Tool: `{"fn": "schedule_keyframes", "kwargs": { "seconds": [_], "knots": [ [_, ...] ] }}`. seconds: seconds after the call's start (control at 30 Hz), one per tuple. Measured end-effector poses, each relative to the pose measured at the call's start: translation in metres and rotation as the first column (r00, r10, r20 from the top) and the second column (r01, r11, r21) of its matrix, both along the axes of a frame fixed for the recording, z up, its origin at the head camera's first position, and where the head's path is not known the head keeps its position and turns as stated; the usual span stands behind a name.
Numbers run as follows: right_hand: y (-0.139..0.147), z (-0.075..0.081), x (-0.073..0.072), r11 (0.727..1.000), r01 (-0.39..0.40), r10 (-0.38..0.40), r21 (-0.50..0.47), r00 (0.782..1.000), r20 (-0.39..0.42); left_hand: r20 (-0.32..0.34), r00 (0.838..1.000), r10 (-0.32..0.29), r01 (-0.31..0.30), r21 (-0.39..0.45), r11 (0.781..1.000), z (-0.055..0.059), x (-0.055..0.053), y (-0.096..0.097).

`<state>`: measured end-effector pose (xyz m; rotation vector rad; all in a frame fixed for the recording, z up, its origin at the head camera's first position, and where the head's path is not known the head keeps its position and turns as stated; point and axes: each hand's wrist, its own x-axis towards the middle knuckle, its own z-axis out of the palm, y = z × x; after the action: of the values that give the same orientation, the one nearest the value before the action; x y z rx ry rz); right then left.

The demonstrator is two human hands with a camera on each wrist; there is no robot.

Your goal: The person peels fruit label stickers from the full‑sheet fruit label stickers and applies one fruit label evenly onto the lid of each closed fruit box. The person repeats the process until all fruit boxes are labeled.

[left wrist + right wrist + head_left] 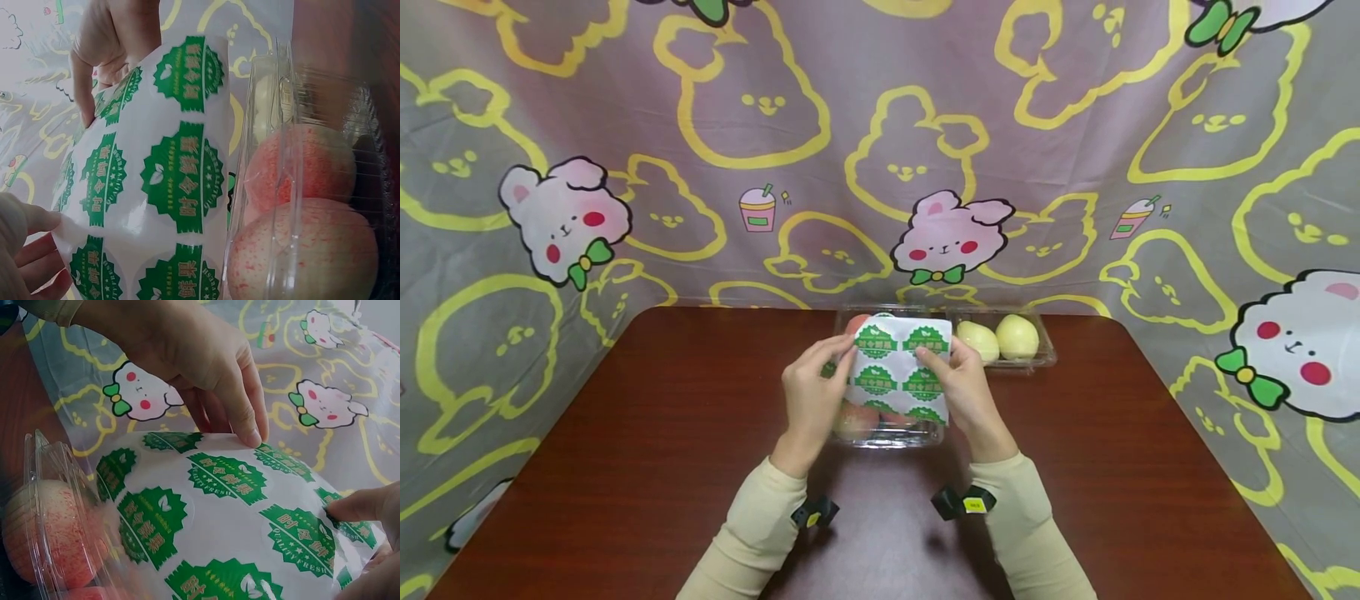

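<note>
Both hands hold up a white sheet of round green fruit stickers (887,396) with white lettering, over a clear plastic box (887,438) of peaches. My left hand (816,383) pinches the sheet's left edge near its upper corner. At the right edge, my right hand (972,392) grips it with the thumb on the printed face and fingers behind. The sheet bows between the hands in the right wrist view and hides much of the box. In the left wrist view two red-speckled peaches (303,250) show through the clear plastic.
Behind and to the right stands a second clear box (1047,362) with pale yellow fruits (1018,337). Both boxes are on a dark reddish-brown table (700,417). A patterned cloth (820,267) hangs along the table's back and sides.
</note>
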<state>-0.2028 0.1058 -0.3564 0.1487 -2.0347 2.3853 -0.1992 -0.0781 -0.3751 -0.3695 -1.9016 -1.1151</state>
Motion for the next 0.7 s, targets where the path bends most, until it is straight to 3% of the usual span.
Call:
{"fn": "schedule_keyframes", "kwargs": {
  "seconds": [0.4, 0.7],
  "knots": [
    [-0.0044, 0.001, 0.0027, 0.998, 0.042, -0.043, 0.039, 0.999, 0.003, -0.074, 0.997, 0.004, 0.002, 0.084, 0.996, -0.0023, -0.0017, 0.0031],
    [-0.0087, 0.0013, 0.0047, 0.997, 0.051, -0.049, 0.053, 0.998, -0.036, -0.008, 0.999, 0.05, -0.049, 0.108, 0.993, 0.0002, -0.0007, 0.0041]
  ]
}}
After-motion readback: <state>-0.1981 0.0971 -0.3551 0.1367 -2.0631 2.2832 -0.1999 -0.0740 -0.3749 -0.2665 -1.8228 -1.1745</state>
